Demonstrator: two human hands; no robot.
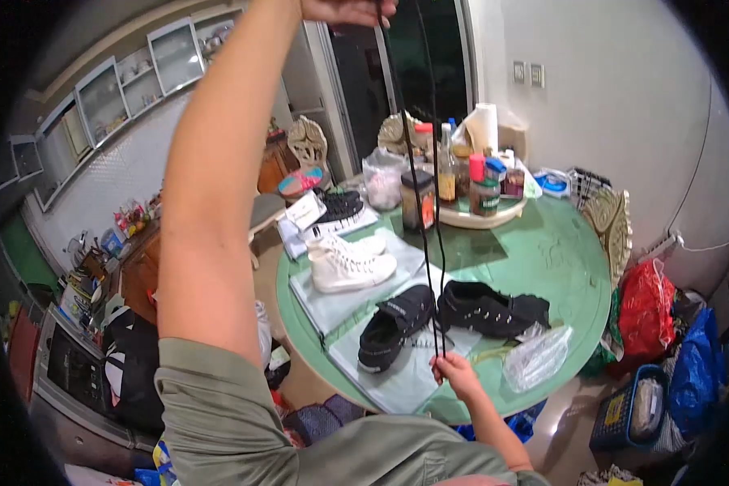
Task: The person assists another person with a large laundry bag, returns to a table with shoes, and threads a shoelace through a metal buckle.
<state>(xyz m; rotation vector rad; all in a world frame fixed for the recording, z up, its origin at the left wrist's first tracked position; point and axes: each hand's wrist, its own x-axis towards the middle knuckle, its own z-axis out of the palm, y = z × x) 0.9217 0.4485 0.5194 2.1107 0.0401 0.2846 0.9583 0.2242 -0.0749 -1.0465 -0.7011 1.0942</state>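
A long black shoelace point(402, 105) hangs in two strands, pulled nearly straight between my hands. My left hand point(348, 10) is raised high at the top edge, partly cut off, its fingers closed on the lace. Low in front of me, my right hand point(457, 376) pinches the lower part of the lace. Just beyond it, a black sneaker point(395, 326) and another black sneaker point(494, 310) lie on the table, the first over a clear plastic sheet. White high-top sneakers point(350, 267) stand farther left.
The round green glass table point(543, 251) carries a tray point(482, 217) of bottles and jars, and a crumpled plastic bag point(537, 360). Black-and-white shoes point(338, 209) sit at its far left. Carved chairs point(610, 227) surround it. Bags and a blue basket point(628, 409) stand at right.
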